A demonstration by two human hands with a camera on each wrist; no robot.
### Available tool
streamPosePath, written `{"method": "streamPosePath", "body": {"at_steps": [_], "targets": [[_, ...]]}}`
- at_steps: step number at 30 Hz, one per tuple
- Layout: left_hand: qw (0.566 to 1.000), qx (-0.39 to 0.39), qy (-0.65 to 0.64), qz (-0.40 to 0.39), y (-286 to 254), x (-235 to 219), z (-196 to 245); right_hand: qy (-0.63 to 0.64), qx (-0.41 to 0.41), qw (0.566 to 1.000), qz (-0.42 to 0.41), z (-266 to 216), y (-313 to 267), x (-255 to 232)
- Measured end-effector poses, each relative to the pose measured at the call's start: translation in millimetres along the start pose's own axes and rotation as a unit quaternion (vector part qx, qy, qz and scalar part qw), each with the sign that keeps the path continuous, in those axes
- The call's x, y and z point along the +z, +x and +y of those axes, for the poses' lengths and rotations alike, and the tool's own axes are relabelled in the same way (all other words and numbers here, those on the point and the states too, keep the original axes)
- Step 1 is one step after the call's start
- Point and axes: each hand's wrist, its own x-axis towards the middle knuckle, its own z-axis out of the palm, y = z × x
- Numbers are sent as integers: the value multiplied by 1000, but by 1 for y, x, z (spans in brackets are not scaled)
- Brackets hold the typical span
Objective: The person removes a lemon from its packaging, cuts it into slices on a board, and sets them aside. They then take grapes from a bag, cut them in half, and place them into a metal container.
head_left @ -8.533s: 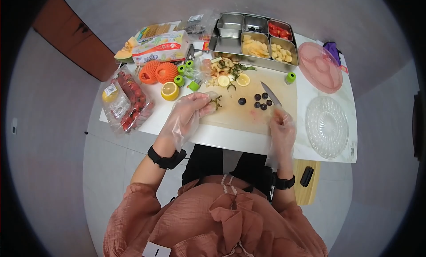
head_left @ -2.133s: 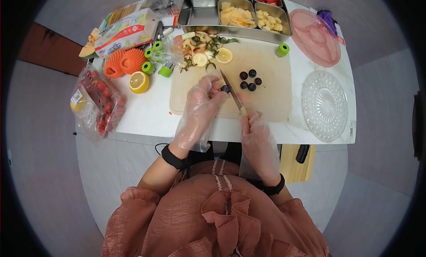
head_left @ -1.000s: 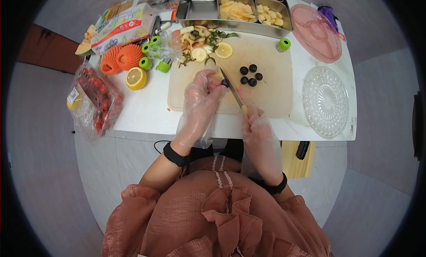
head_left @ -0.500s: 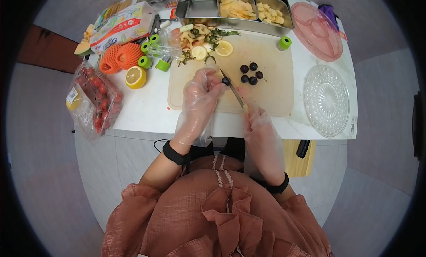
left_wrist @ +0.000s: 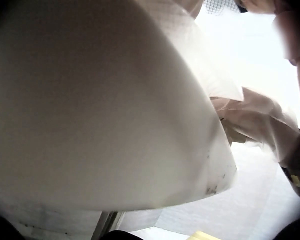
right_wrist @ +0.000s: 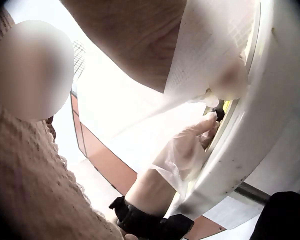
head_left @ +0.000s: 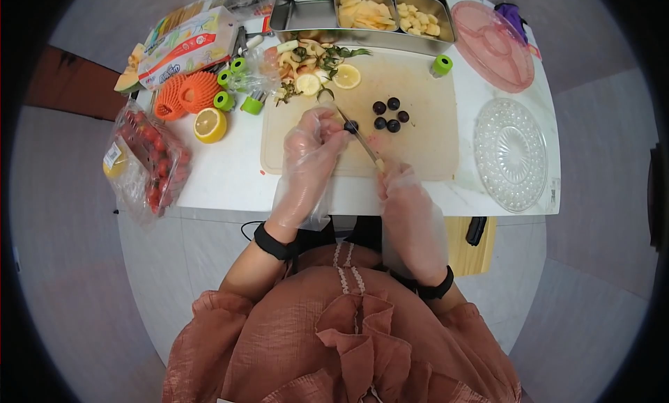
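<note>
In the head view my left hand (head_left: 306,152), in a clear plastic glove, pinches a dark round berry (head_left: 350,126) over the cutting board (head_left: 425,152). My gloved right hand (head_left: 410,208) grips a paring knife (head_left: 364,144) by its pale handle. The blade slants up and left, lying across the berry at the left fingertips. Several more dark berries (head_left: 380,107) sit in a ring on the board to the right. In the right wrist view the left hand (right_wrist: 187,145) shows with a dark berry (right_wrist: 219,114) at its fingertips; the left wrist view is mostly white tabletop (left_wrist: 100,125).
Fruit peels (head_left: 300,58) and lemon slices (head_left: 346,76) lie at the board's upper left. Behind stands a steel tray (head_left: 348,36) with cut fruit. At left are a halved lemon (head_left: 210,125) and bagged tomatoes (head_left: 157,159); at right, a glass plate (head_left: 511,156) and pink dish (head_left: 495,51).
Earlier my left hand held green stems at the board's left side and the knife was farther right. Now both hands meet at a berry; over the last second they barely move.
</note>
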Motion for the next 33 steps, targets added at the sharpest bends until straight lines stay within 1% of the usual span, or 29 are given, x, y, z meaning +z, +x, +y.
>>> {"method": "streamPosePath", "body": {"at_steps": [2, 3, 4, 5, 9, 11, 14, 16, 18, 20, 21, 23, 24, 26, 27, 29, 30, 32, 33], "targets": [[1000, -3, -5, 0, 0, 0, 2, 53, 72, 996, 9, -3, 0, 1], [999, 9, 37, 4, -1, 0, 5, 53, 73, 996, 10, -4, -1, -1], [997, 22, 79, 8, -1, 1, 9, 51, 81, 995, -12, -5, -3, -4], [997, 22, 78, 8, -2, 2, 12, 50, 89, 994, -35, -6, -3, -6], [999, 6, 38, 1, -4, 2, 17, 73, 81, 994, -2, -6, 0, -2], [1000, 3, 28, -8, -4, 2, 18, 40, 24, 999, 11, -4, 1, -2], [1000, -1, 23, -5, -5, 2, 18, 6, 23, 1000, -4, -4, 2, -4], [999, 15, 28, -2, -4, 2, 16, 1, 22, 1000, -5, -2, -3, -4], [999, 13, 29, -1, -3, 2, 14, -4, 21, 1000, -6, -1, -10, -7], [1000, 11, 29, 0, -3, 2, 14, 30, 49, 998, -21, -2, -14, -12], [999, 13, 32, 1, -3, 2, 14, 30, 49, 998, -21, -4, -13, -12], [999, 16, 35, -1, -3, 3, 14, -13, 107, 991, -82, -7, -13, -12], [999, 16, 39, 2, -2, 3, 13, -12, 108, 991, -80, -4, -15, -12], [999, 20, 43, 2, 0, 4, 11, 67, 53, 996, -9, 2, -20, -13], [998, 8, 68, 8, 2, 4, 10, 67, 53, 996, -6, 2, -21, -12], [996, -2, 93, 13, 3, 4, 6, 87, 137, 987, 20, 1, -24, -11], [995, 9, 101, 5, 4, 4, 5, 87, 137, 986, 23, 3, -26, -10], [994, 22, 108, -5, 5, 4, 6, 105, 162, 976, 100, 11, -30, -8], [992, 17, 126, -17, 4, 4, 10, 104, 162, 976, 104, 17, -30, -6]]}}
